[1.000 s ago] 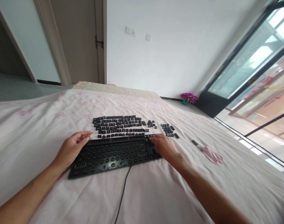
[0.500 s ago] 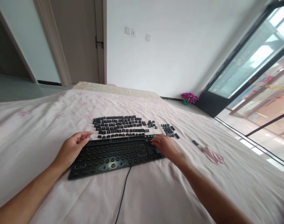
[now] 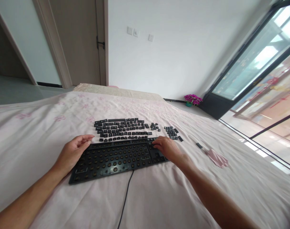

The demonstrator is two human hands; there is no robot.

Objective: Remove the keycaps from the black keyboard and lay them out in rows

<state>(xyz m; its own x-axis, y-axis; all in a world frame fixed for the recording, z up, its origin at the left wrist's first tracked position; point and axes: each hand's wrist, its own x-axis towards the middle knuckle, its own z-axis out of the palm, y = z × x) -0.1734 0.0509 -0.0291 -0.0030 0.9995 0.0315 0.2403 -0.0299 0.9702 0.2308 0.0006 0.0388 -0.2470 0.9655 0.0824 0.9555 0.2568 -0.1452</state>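
Observation:
A black keyboard (image 3: 115, 159) lies on the bedsheet, most of its keycaps off and the round key posts bare. Beside its upper left corner rests my left hand (image 3: 75, 149), open, fingers stretched out over the sheet just above the edge. My right hand (image 3: 167, 148) is over the keyboard's right part, thumb and fingers closed together at the navigation key area. Whatever is between those fingertips is hidden. Loose black keycaps (image 3: 122, 129) lie in rows behind the keyboard, with a small cluster of keycaps (image 3: 170, 132) farther right. A black cable (image 3: 125, 197) runs toward me.
A flowered pink sheet (image 3: 51, 133) covers the bed. At right lie a pink glove (image 3: 218, 158) and a thin tool with a dark handle (image 3: 199, 145). Beyond the bed are a white wall, a brown door (image 3: 78, 41) and a pot of purple flowers (image 3: 192, 99).
My right hand's fingertips have shifted very slightly left over the navigation keys. My left hand keeps its place, and the keycap rows look the same.

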